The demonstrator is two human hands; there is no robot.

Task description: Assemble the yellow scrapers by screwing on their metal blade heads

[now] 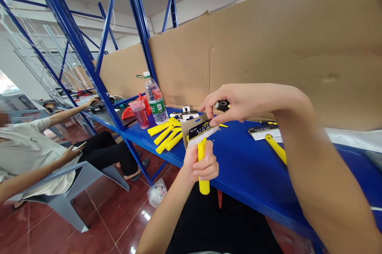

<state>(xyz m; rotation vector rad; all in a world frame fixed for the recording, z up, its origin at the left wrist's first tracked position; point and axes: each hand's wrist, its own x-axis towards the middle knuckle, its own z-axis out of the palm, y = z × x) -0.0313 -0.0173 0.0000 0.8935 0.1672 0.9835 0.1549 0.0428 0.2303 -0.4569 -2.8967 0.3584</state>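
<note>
My left hand (205,163) is closed around a yellow tubular handle (204,184), held upright in front of the table edge. At the top of the handle is a black-and-white printed card (200,132) marked TGJ-001, with brown cardboard behind it. Above it, my right hand (222,104) bends down from the right, its fingertips at the card's upper right corner. A black-handled tool (221,105) shows between its thumb and fingers; the tool's working end is hidden. Several loose yellow handles (167,134) lie in a pile to the left.
On the blue table (238,162) stand a water bottle (155,100) and a red drink cup (139,114). Another yellow handle (276,149) and card (259,132) lie right. Cardboard (253,47) walls the back; a blue post (139,15) rises left. A person (32,150) sits far left.
</note>
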